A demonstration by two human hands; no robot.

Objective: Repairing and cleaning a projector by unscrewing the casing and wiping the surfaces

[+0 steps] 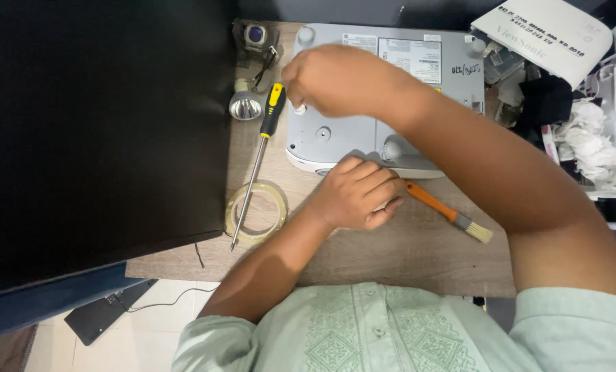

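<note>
While the grey device (363,117) lay upside down on the wooden table (404,255), its flat underside and labels facing up, the right hand (335,79) reached across it to the near-left part of the casing, fingers bunched and curled down onto a small white knob or foot (299,109); whether they actually pinched it could not be told, since the knuckles hid the tips. The left hand (356,193) rested at the front edge of the casing, fingers loosely curled, holding nothing that could be seen; the orange handle of a small brush (445,210) ran out from beneath it, bristles pointing away to the right, but the fingers did not appear closed around it. Just left of the device a long screwdriver (259,155) with a yellow and black handle lay untouched, its shaft crossing a roll of clear tape (256,213), and a lamp reflector (245,105) sat above it beside a large dark panel (101,131). Crumpled white cloths (590,141) lay well off to the right. By the look of it, the step in hand was working that small fitting on the underside by fingertip, with the left hand steadying the case. Any further move would seem to call for a firm pinch on the fitting and a steady brace against the casing sliding.
</note>
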